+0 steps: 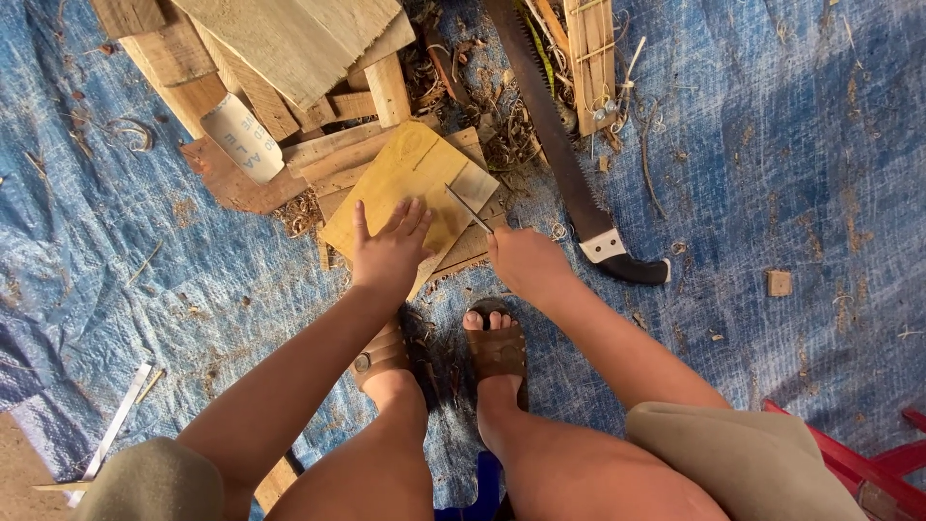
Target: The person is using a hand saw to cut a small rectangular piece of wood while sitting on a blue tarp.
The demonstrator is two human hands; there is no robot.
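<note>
A white cylinder (pixel 243 136) lies among offcuts left of the yellowish wooden board (pixel 410 183) resting on a blue tarp (pixel 145 280). The left hand (pixel 389 253), fingers spread and flat, pins the board's near edge. Just right of it, the right hand (pixel 526 259) is closed on a thin pencil-like stick (pixel 469 208), its tip touching the board: marking appears under way, and the line calls for a steady board. A handsaw (pixel 564 164) lies farther right of the board.
</note>
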